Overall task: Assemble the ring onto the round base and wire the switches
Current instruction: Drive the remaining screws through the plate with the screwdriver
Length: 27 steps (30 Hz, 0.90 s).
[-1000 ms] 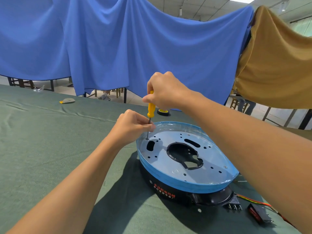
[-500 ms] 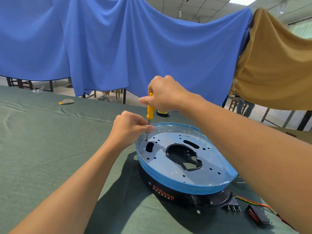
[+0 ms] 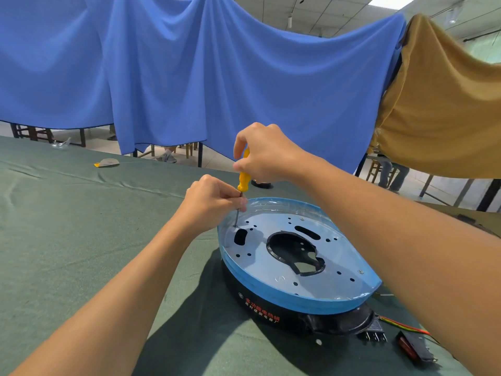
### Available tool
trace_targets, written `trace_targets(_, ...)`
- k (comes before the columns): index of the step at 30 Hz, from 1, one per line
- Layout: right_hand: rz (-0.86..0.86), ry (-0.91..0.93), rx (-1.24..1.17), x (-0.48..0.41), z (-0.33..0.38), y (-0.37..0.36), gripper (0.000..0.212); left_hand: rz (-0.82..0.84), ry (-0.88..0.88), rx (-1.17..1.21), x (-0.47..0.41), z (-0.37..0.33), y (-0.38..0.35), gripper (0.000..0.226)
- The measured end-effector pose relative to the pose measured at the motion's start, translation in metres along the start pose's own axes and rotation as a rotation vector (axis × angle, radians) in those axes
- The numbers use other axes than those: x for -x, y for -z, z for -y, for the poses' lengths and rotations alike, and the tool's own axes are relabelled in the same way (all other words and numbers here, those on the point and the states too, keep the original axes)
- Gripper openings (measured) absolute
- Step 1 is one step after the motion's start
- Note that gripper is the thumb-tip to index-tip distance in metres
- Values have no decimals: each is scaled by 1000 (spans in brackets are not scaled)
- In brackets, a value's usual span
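Observation:
A round black base lies upside down on the green cloth, with a metal ring plate wrapped in blue film seated on top. My right hand grips the yellow handle of a screwdriver held upright. Its tip rests in a hole at the plate's far left rim. My left hand pinches the metal shaft just above the plate. Two rocker switches with coloured wires lie at the base's right side, partly behind my right forearm.
The green cloth table stretches to the left. A small yellow-edged object lies far left and a dark round item sits behind my hands. Blue and tan sheets hang behind the table.
Both hands stay on the screwdriver at the same hole. The right hand has shifted its grip slightly on the handle. The view has tilted a little.

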State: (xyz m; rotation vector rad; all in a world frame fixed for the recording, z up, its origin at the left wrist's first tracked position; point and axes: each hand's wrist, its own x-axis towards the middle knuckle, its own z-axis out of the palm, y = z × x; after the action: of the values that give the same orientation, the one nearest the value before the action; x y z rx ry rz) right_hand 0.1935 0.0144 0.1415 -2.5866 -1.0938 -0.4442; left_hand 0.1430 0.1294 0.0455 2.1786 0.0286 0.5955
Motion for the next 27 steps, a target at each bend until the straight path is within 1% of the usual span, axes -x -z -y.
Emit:
trace_targets(1,-17,-16,6,-1,-1,-1,11,3,-2,6,0,0,-1,8)
trace_targets(3,-23,-54,17,-2,-2,-4,29,-39,-1,3,1,0,-3,9)
trace_targets(5,-7,-75,5,-2,-2,-6,37,-82,17,-1,2,0,-4,11)
trace_targets(6,4,-67,-11,0,-2,-5,35,-79,22,7,2,1,-3,9)
trace_targets(7,13,-42,-22,0,-2,-5,29,-64,23,13,1,2,-3,7)
trace_targets(9,6,20,-22,1,-1,-3,11,-20,25,4,0,3,-1,6)
trace_targets(10,-7,23,-25,1,0,-2,4,0,25,-8,0,3,-1,7)
trace_targets(11,-16,7,-28,1,0,-1,7,11,22,-16,-1,3,-2,8)
trace_targets(12,-24,-17,-22,1,0,-1,16,5,15,-18,0,3,-2,7)
trace_targets(14,-16,-55,8,0,0,-4,31,-57,9,0,1,3,-5,8)
trace_targets(15,-7,-61,21,0,0,-5,35,-87,14,12,1,3,-5,9)
trace_targets(16,-4,-58,25,1,0,-5,35,-103,19,19,2,3,-6,10)
trace_targets(18,-1,-23,14,1,2,-2,24,-90,24,15,1,3,-5,7)
trace_targets(21,23,30,-5,3,5,2,7,-21,31,0,-1,3,-3,6)
trace_targets(22,12,23,2,3,5,2,8,0,30,5,0,2,-3,7)
trace_targets(23,-1,0,17,3,5,2,19,3,21,15,1,2,-3,7)
trace_targets(25,-31,-65,52,3,3,-2,42,-53,0,62,3,2,-6,8)
trace_targets(27,-55,-93,68,4,2,-5,48,-109,-3,96,5,3,-7,10)
